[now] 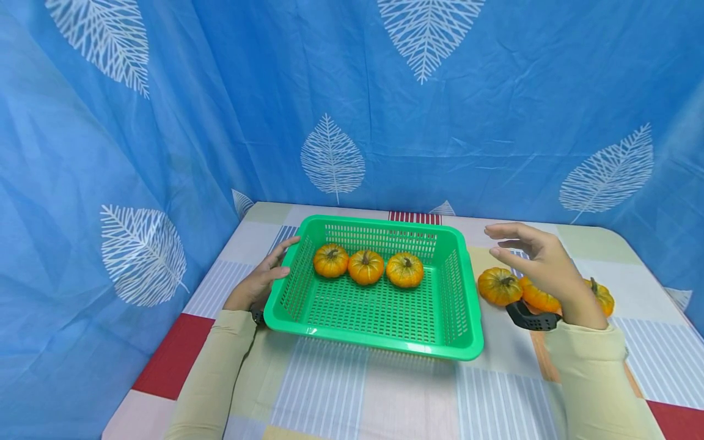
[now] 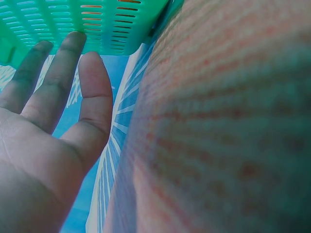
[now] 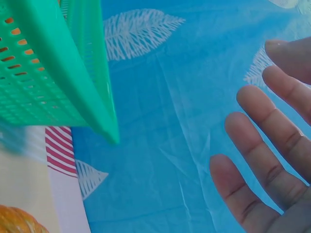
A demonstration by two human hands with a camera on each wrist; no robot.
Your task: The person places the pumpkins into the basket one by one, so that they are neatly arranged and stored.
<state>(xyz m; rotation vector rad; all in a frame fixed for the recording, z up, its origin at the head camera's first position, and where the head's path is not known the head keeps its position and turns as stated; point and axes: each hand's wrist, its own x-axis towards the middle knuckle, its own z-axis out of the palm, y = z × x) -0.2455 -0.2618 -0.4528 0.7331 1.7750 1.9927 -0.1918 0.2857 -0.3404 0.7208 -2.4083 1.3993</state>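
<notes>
Blue leaf-print cloth (image 1: 253, 153) backs a patchwork-patterned worktop (image 1: 407, 391). Green basket (image 1: 374, 341), apparently set centrally for both hands: three pumpkins (image 1: 366, 267) sit in a row inside. Left hand (image 1: 261, 280): fingers extended at the left rim, probably to steady it. Right hand (image 1: 544, 263): fingers loosely curved, holding nothing, above further pumpkins (image 1: 499, 286) beside the basket, presumably grouped there within easy reach.

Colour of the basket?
The slotted plastic basket is solid bright green, rim and walls alike; best seen in the head view.
</notes>
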